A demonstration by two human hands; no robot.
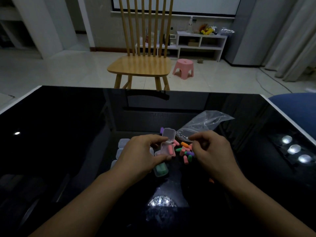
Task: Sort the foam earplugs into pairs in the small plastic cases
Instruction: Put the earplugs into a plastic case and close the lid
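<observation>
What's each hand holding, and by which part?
Left hand pinches the open case by its base edges. Right hand: fingers curled, contents cannot be told.

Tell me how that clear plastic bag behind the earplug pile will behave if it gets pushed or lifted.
The clear plastic bag looks thin and crumpled, so it would probably flop and fold instead of holding its shape. It appears empty, so it is likely very light and may slide easily on the glossy black table. The right hand hovers near its opening.

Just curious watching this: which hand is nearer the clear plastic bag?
Right. The right hand has its fingertips at the bag's near edge; the left hand is off to the bag's left, holding the open case.
</observation>
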